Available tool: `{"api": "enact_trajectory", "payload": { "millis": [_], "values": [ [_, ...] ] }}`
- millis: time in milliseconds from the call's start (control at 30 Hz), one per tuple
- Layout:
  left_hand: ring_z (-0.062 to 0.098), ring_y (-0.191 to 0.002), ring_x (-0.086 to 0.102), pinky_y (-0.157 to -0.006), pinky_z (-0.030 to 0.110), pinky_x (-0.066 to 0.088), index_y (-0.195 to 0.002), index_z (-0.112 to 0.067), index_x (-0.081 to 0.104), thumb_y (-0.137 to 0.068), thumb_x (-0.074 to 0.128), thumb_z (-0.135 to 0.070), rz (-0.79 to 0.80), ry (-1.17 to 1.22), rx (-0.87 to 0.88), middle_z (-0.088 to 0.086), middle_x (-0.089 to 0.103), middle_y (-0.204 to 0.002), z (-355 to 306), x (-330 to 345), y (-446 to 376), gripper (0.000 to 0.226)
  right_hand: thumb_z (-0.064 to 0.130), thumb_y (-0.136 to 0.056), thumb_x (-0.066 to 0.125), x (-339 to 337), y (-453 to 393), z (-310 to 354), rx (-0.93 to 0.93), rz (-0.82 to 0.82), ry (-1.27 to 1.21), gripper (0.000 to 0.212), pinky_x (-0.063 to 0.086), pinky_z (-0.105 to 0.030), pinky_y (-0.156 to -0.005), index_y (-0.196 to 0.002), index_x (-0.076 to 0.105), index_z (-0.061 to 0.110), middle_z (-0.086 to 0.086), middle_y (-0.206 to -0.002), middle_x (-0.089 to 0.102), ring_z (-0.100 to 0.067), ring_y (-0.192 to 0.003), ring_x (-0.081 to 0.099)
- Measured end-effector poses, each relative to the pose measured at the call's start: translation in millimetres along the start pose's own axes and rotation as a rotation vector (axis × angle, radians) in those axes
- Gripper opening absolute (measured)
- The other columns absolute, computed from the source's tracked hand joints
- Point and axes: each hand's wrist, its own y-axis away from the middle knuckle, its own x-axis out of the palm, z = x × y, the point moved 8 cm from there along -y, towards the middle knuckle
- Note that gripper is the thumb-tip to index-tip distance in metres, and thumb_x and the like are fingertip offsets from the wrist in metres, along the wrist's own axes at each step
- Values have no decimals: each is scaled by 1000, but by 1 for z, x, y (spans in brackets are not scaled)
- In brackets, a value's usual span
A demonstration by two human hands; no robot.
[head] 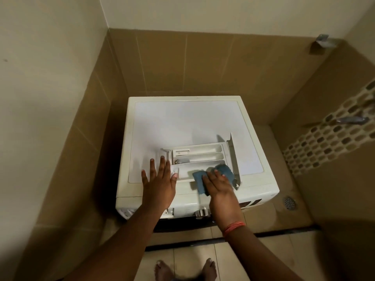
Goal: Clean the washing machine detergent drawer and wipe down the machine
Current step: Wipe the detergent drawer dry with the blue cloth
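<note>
The detergent drawer lies pulled out and flat on top of the washing machine, near its front edge, where every compartment is easy to reach. Her left hand presses down with fingers spread, steadying the drawer's end (probably so it won't slide), while the right hand pushes a blue cloth into the nearest compartment, fingers flat on it.

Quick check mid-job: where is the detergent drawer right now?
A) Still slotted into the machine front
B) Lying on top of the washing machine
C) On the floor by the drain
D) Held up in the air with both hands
B: the detergent drawer lies flat on the washing machine top, with the right hand pressing a blue cloth into its near compartment.
</note>
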Motion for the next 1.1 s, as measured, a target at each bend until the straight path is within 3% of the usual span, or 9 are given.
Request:
{"api": "enact_trajectory", "payload": {
  "millis": [133,267,400,533,733,833,933,1100],
  "values": [
    [27,-149,-17,-119,57,2,-157,-24,2,-94,-7,-56,-3,-25,-43,-3,-12,-164,0,1,-1,71,-14,-61,64,14,-9,32,-129,7,-114,67,30,-49,-110,-124,65,7,-15,-129,62,-32,-123,57],
    [25,-148,-20,-119,56,-2,-156,-25,2,-90,-14,-58,-24,-63,-60,-4,-15,-163,-6,0,-1,75,1,-70,31,7,-9,11,-205,-30,-129,64,35,-47,-110,-123,66,10,-11,-129,63,-29,-125,56],
    [25,-149,-18,-119,55,-3,-156,-24,8,-86,-19,-59,-53,-67,-51,-3,-14,-163,-15,-2,0,83,-11,-68,49,-5,-6,-33,-64,-85,-103,65,37,-45,-111,-128,63,10,-12,-134,59,-30,-129,52],
    [26,-149,-18,-119,57,-1,-156,-24,9,-88,-17,-61,-39,-47,-58,-3,-13,-164,-17,-1,1,82,-16,-63,58,0,1,-23,1,-93,-100,69,34,-47,-113,-128,62,8,-14,-135,58,-33,-130,50],
    [31,-150,-12,-119,59,2,-154,-20,18,-91,-12,-61,-25,-51,-18,2,-3,-165,-14,-6,0,81,3,-75,38,17,-8,32,-89,-33,-132,55,35,-46,-109,-122,66,9,-13,-131,61,-32,-125,55],
    [32,-150,-10,-118,61,5,-153,-16,23,-89,-9,-62,-13,-99,20,6,1,-165,-14,-11,-1,85,-13,-69,59,-2,-6,-7,98,-80,-37,60,34,-39,-111,-124,65,11,-13,-134,59,-31,-126,53],
    [32,-150,-13,-117,61,4,-153,-12,22,-92,-2,-61,3,-112,50,8,-1,-164,-14,-12,-4,81,-24,-59,61,-13,-1,-23,268,-175,-14,66,36,-46,-110,-120,67,4,-18,-128,62,-37,-123,55],
    [33,-149,-13,-115,64,5,-152,-8,21,-90,1,-62,14,-120,74,13,0,-164,-14,-12,-5,85,-21,-62,63,17,-9,33,141,-91,-67,70,34,-45,-111,-125,64,7,-15,-133,59,-33,-129,51]
  ]
}}
